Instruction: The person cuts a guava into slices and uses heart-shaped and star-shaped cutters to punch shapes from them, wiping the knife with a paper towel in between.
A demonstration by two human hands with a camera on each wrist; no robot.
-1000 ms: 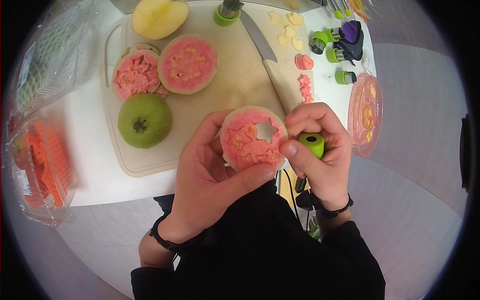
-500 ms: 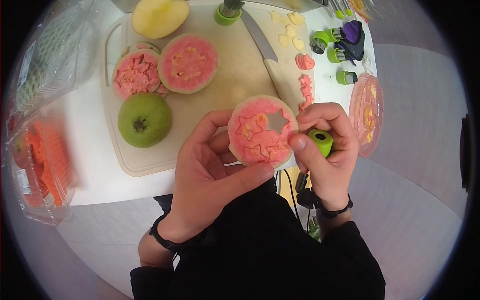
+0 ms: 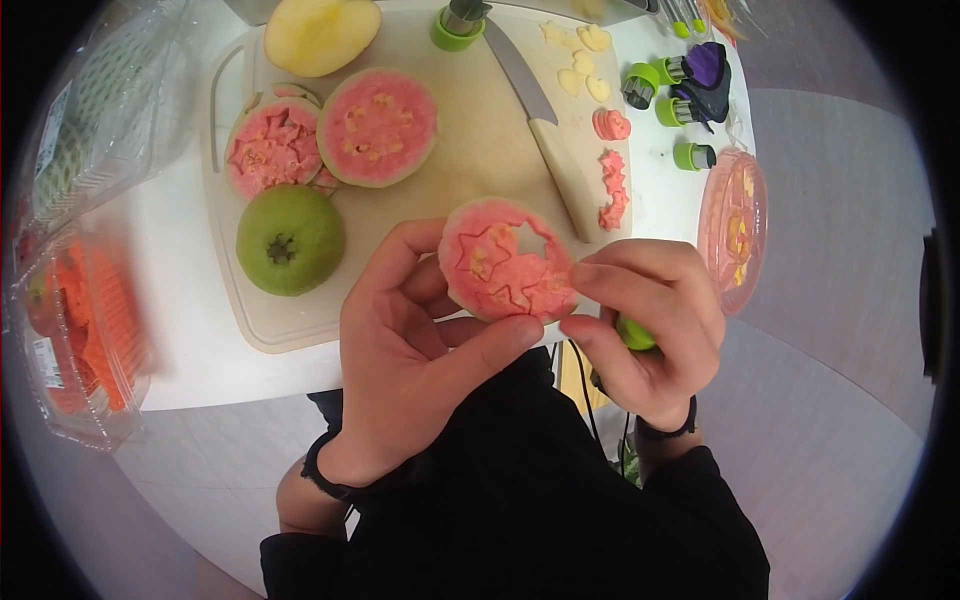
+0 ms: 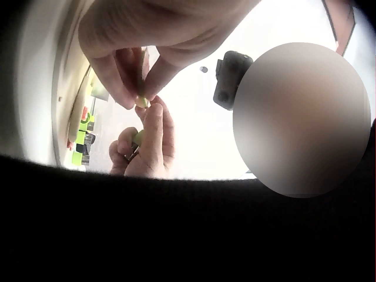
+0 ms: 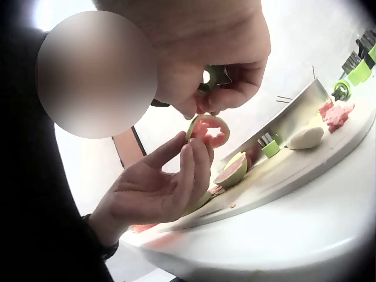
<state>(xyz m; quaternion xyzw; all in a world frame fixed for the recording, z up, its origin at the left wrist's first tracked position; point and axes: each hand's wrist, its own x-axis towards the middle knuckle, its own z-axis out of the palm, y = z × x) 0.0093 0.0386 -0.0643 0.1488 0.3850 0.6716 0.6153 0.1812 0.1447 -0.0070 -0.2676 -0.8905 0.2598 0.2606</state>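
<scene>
My left hand [image 3: 405,335] holds a round slice of pink guava [image 3: 515,280] by its edge, thumb in front and fingers behind. One star-shaped hole goes through the slice, and star outlines are pressed into the flesh around it. Tucked in the curled fingers of my right hand [image 3: 665,325] is a green-handled cutter [image 3: 635,334], mostly hidden in the head view; its metal star-shaped end [image 5: 220,76] shows in the right wrist view. The right thumb and fingertips are right at the slice's right edge.
A cutting board [image 3: 480,130] bears a guava half [image 3: 378,125], a cut-up slice [image 3: 270,150], a green guava piece [image 3: 290,242], a pale fruit half [image 3: 322,35] and a knife [image 3: 520,70]. Pink stars [image 3: 612,190] lie at its right edge. Several cutters [image 3: 690,156] and a pink container [image 3: 738,230] stand beyond.
The guava slice rose and shifted right, then came back left and tilted. My right hand has turned so its fingers cover more of the cutter.
</scene>
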